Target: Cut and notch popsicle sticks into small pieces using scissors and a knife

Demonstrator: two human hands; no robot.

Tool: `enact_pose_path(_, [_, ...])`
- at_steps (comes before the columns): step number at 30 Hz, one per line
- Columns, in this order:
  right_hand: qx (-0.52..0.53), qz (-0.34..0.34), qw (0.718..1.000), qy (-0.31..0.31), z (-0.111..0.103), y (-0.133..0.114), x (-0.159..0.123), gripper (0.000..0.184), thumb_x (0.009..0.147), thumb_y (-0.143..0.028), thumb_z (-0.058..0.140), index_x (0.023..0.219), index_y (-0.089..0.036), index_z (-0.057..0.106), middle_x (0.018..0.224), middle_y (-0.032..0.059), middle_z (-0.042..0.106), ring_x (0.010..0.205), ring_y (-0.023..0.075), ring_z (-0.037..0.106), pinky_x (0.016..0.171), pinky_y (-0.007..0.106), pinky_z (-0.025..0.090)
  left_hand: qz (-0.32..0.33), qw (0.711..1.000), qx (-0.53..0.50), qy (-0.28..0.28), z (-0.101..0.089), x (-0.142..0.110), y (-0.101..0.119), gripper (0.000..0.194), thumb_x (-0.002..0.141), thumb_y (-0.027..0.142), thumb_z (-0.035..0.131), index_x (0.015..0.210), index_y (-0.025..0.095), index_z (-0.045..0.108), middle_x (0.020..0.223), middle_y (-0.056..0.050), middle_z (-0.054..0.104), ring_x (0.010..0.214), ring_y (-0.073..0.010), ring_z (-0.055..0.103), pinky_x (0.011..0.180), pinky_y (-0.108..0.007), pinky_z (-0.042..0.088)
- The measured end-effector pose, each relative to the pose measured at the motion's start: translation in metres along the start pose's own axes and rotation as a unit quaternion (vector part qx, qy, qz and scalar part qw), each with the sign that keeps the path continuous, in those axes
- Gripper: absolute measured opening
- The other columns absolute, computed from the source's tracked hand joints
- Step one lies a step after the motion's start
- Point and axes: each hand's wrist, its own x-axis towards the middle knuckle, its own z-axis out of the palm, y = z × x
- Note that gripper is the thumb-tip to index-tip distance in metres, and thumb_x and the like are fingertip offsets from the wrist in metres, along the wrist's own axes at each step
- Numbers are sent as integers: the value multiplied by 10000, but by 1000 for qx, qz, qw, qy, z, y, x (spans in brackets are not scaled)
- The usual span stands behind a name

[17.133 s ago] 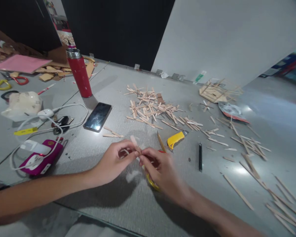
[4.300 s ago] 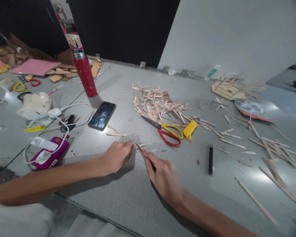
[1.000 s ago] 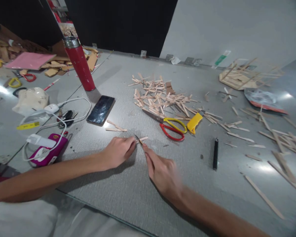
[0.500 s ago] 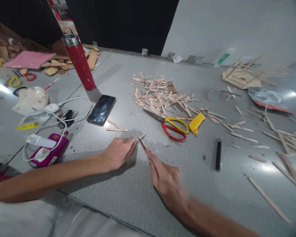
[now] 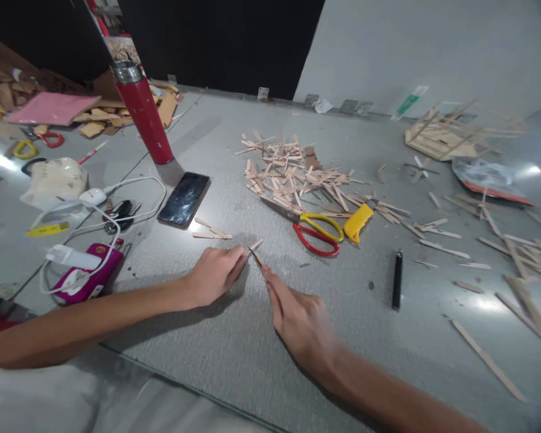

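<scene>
My left hand [image 5: 217, 273] is closed on a small wooden stick [image 5: 258, 244], whose pale end sticks out past the fingertips. My right hand [image 5: 300, 319] is closed round a slim craft knife [image 5: 255, 257], its thin blade against or very near the stick; I cannot tell whether they touch. Most of the knife's handle is hidden in the fingers. Just behind my left hand lie a few joined stick pieces [image 5: 211, 231]. Beyond my right hand are scissors [image 5: 319, 233] with one yellow and one red handle loop, and a yellow box cutter [image 5: 359, 222].
A heap of wooden sticks [image 5: 293, 168] spreads behind the scissors. A phone [image 5: 184, 200] and a red bottle [image 5: 144, 114] stand left of it. Cables and a purple power bank [image 5: 89, 272] lie far left. A black pen-like tool [image 5: 397, 280] and a stick frame [image 5: 442, 138] are right.
Both hands, the knife and the stick keep nearly the same place and grip. The whole view has shifted very slightly.
</scene>
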Motion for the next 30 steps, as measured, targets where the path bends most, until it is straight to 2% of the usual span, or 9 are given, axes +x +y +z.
enact_pose_path(9, [-6,-4,1000,-6,2,1,4,405,1011,-105,467,1361,-105,673,696,44,769,476,129,647,485,232,404,-2,1000,-5,5,-3,1,1,261,1039,234,426,818,195,558,589,26,553,479,-122,447,526,-257,300])
enact_pose_path(14, [-22,1,1000,-17,5,1,5,430,1015,-107,403,1341,-126,682,663,27,752,471,132,637,472,239,392,-2,1000,2,-1,-2,1,0,252,1034,224,423,825,195,561,595,20,562,483,-127,454,532,-258,303])
enact_pose_path(30, [-19,-13,999,-46,3,7,14,437,998,-79,440,1370,-124,664,711,43,772,518,138,661,506,226,406,-31,999,24,3,-2,0,-1,230,1049,206,431,862,193,566,641,1,603,537,-158,557,563,-259,364])
